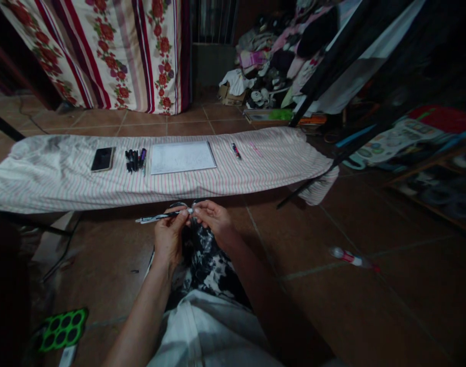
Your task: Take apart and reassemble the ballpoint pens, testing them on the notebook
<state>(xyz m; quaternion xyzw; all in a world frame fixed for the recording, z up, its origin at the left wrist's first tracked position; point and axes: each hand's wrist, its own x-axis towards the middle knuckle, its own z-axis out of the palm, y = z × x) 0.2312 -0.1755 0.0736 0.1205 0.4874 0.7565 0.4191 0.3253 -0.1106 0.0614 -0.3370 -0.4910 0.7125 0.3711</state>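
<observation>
My left hand (170,230) is closed around a slim pen (151,219), whose tip points out to the left. At the pen's other end, my right hand (214,218) pinches with thumb and forefinger close to the left fingertips. A small whitish piece (190,210) shows between the two hands; what it is I cannot make out. Both hands are over my lap, just in front of a board covered in striped cloth (179,186). On the cloth lie a spiral notepad (183,157), several dark pens (132,160), a phone (103,159) and a multicoloured pen (236,151).
A pink item (256,149) lies at the cloth's right. On the tiled floor are a plastic bottle (350,256) and a green-framed object with round holes (62,329). A floral curtain (106,56) and a heap of clothes (279,56) stand behind.
</observation>
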